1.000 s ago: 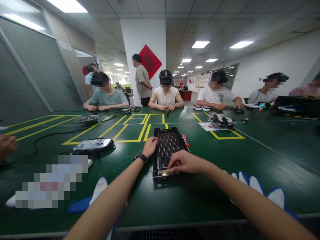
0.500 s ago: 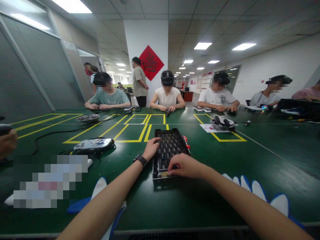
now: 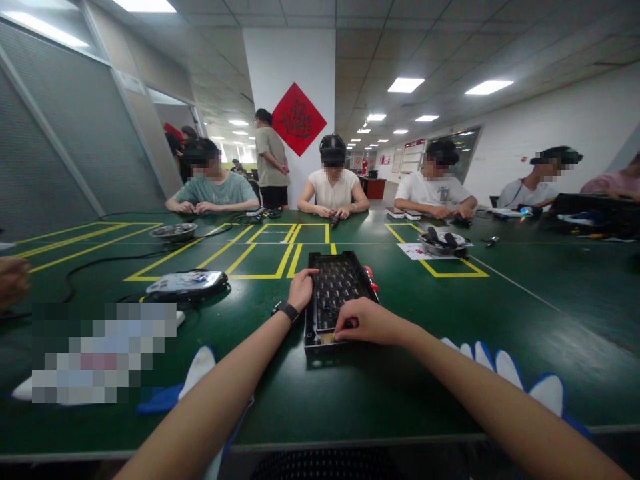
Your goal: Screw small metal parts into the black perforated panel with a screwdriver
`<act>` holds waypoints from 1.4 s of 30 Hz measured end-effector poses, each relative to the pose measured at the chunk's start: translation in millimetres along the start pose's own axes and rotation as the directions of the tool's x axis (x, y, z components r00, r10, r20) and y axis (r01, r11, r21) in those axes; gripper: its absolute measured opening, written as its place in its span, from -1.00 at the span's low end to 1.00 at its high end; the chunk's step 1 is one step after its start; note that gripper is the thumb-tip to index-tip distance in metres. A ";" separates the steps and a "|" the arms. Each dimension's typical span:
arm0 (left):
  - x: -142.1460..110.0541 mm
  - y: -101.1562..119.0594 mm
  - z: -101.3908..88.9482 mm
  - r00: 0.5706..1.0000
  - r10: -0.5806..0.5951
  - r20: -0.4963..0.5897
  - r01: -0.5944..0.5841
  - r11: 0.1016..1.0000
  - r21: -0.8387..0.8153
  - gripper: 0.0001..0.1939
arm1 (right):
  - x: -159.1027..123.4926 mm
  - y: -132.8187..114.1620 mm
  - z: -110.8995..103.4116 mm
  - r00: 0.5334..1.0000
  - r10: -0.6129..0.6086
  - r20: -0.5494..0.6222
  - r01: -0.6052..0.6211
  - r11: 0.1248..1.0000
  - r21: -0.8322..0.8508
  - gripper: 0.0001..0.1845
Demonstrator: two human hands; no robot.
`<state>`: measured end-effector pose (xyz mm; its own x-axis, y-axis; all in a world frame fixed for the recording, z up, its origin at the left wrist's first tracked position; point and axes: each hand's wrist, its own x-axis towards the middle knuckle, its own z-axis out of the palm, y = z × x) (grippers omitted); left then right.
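Note:
A black case (image 3: 314, 345) lies on the green table before me, filled with rows of small metal pieces resembling screwdriver bits. My left hand (image 3: 301, 290), with a dark watch at the wrist, grips the left rim of the case, thumb over the edge. Above the near right corner, my right hand (image 3: 367, 321) is closed, thumb and forefinger pinched by a yellowish patch (image 3: 327, 338) at the near end. Whatever sits between those fingers is hidden. Red round parts (image 3: 370, 275) show beside the right wall of the case.
Blue-and-white gloves lie left (image 3: 200, 367) and right (image 3: 505, 367) of my forearms. A light-faced device (image 3: 187, 283) with cables and a metal bowl (image 3: 174, 231) stand left. Headphone-like black parts (image 3: 443, 243) lie back right. Another person's hand (image 3: 13, 280) shows at the left edge; people sit opposite.
The view has shifted slightly, so the table appears a little higher. Both hands stay at the same places on the case, the right one still pinched near its corner.

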<state>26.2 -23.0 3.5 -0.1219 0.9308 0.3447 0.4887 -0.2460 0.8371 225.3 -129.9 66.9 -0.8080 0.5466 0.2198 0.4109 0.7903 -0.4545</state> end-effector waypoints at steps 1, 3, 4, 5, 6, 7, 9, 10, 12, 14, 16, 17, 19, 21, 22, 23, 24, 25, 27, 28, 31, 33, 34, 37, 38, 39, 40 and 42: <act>0.3 0.6 -0.5 1.000 -0.003 0.003 0.003 1.000 0.000 -0.57 | 0.0 -0.1 0.3 1.000 0.001 -0.001 -0.001 1.000 -0.003 -0.77; 1.0 1.9 -2.6 1.000 -0.006 0.019 0.006 1.000 -0.003 -0.58 | -0.2 -0.6 0.6 1.000 0.006 -0.002 -0.006 1.000 -0.011 -0.77; 1.2 2.5 -4.1 1.000 -0.005 0.031 0.005 1.000 -0.005 -0.58 | -0.4 -0.9 0.8 1.000 0.012 -0.002 -0.012 1.000 -0.014 -0.76; 1.3 3.1 -5.7 0.999 -0.003 0.051 0.004 1.000 -0.008 -0.58 | -0.6 -1.1 0.9 1.000 0.018 0.000 -0.018 1.000 -0.015 -0.75; 1.1 3.7 -7.3 0.997 -0.002 0.081 0.003 1.000 -0.013 -0.57 | -0.9 -1.3 1.0 1.000 0.027 0.000 -0.027 1.000 -0.015 -0.73; 0.8 4.1 -8.8 0.993 -0.002 0.116 0.004 1.000 -0.017 -0.56 | -1.1 -1.2 1.2 0.999 0.037 0.000 -0.037 0.999 -0.014 -0.71; 0.0 4.1 -10.8 0.985 0.004 0.175 -0.001 1.000 -0.018 -0.51 | -1.4 -0.5 1.7 0.998 0.055 -0.003 -0.055 0.998 -0.010 -0.68; -0.3 3.7 -11.2 0.982 0.021 0.188 -0.020 1.000 -0.010 -0.50 | -1.4 0.1 2.0 0.998 0.059 -0.005 -0.059 0.998 -0.006 -0.68; -0.5 2.2 -11.1 0.980 0.085 0.178 -0.090 0.996 0.021 -0.52 | -1.4 1.6 2.3 0.998 0.059 -0.008 -0.058 0.998 0.005 -0.69; -0.1 0.3 -10.8 0.977 0.144 0.160 -0.154 0.987 0.052 -0.56 | -1.3 2.7 2.0 0.999 0.052 -0.008 -0.052 0.999 0.013 -0.70; 0.6 -1.2 -11.5 0.976 0.145 0.163 -0.155 0.987 0.052 -0.56 | -1.3 2.8 1.2 0.999 0.051 0.001 -0.051 0.999 0.020 -0.71; 0.9 -1.7 -12.2 0.977 0.127 0.172 -0.137 0.990 0.044 -0.55 | -1.3 2.5 0.7 0.999 0.051 0.006 -0.052 0.998 0.023 -0.71; 1.6 -2.5 -13.6 0.976 0.097 0.196 -0.105 0.994 0.030 -0.52 | -1.3 1.3 -0.1 0.999 0.050 0.010 -0.050 0.999 0.020 -0.72; 2.3 -3.4 -14.0 0.972 0.101 0.212 -0.111 0.993 0.034 -0.52 | -1.2 0.0 -0.3 0.999 0.044 -0.003 -0.044 0.999 -0.006 -0.74; 2.7 -4.0 -13.7 0.970 0.120 0.213 -0.132 0.990 0.044 -0.53 | -1.0 -0.6 -0.2 0.999 0.042 -0.009 -0.042 0.999 -0.026 -0.74; 3.0 -4.7 -13.1 0.966 0.146 0.212 -0.162 0.985 0.060 -0.55 | -0.8 -1.1 -0.2 0.999 0.041 -0.011 -0.041 0.998 -0.046 -0.75; 3.3 -5.4 -12.4 0.962 0.173 0.211 -0.193 0.978 0.079 -0.57 | -0.7 -1.6 -0.1 0.999 0.041 -0.008 -0.041 0.997 -0.065 -0.76; 3.7 -6.1 -11.8 0.957 0.197 0.215 -0.222 0.970 0.098 -0.58 | -0.5 -2.0 -0.2 0.999 0.042 0.000 -0.042 0.996 -0.080 -0.76; 4.5 -7.4 -10.9 0.946 0.230 0.229 -0.264 0.956 0.127 -0.58 | -0.4 -2.5 -0.6 0.999 0.045 0.021 -0.043 0.995 -0.095 -0.76; 4.9 -8.0 -10.8 0.942 0.239 0.236 -0.275 0.952 0.137 -0.58 | -0.4 -2.7 -0.8 0.999 0.046 0.026 -0.043 0.994 -0.097 -0.76; 5.6 -8.8 -11.5 0.938 0.247 0.244 -0.289 0.945 0.152 -0.60 | -0.7 -2.7 -1.7 0.998 0.046 0.030 -0.043 0.995 -0.095 -0.76; 5.6 -8.7 -12.1 0.937 0.245 0.248 -0.288 0.945 0.156 -0.60 | -0.8 -2.6 -1.9 0.999 0.041 0.028 -0.039 0.995 -0.093 -0.76; 5.5 -8.5 -12.3 0.937 0.243 0.251 -0.288 0.945 0.158 -0.61 | -0.9 -2.6 -2.0 0.999 0.038 0.026 -0.035 0.995 -0.093 -0.76; 5.2 -7.7 -12.5 0.935 0.242 0.258 -0.290 0.942 0.167 -0.61 | -1.0 -3.2 -1.7 0.999 0.031 0.015 -0.030 0.995 -0.092 -0.76; 5.3 -7.6 -12.5 0.935 0.243 0.259 -0.291 0.941 0.169 -0.61 | -1.0 -3.4 -1.6 0.999 0.031 0.012 -0.030 0.996 -0.090 -0.76; 5.4 -7.5 -12.4 0.935 0.242 0.260 -0.291 0.941 0.171 -0.61 | -1.0 -3.6 -1.6 0.999 0.032 0.011 -0.031 0.996 -0.085 -0.77; 5.6 -7.5 -12.4 0.935 0.240 0.260 -0.289 0.942 0.171 -0.61 | -1.0 -3.8 -1.5 0.999 0.033 0.014 -0.032 0.996 -0.078 -0.77; 5.9 -7.7 -12.4 0.938 0.235 0.257 -0.283 0.944 0.172 -0.61 | -1.0 -3.8 -1.7 0.999 0.035 0.027 -0.034 0.997 -0.063 -0.77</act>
<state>11.0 -19.0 4.4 0.2221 0.8844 0.4106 0.6441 -0.4492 0.6192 225.3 -133.0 69.9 -0.8042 0.5665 0.1799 0.4637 0.7873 -0.4064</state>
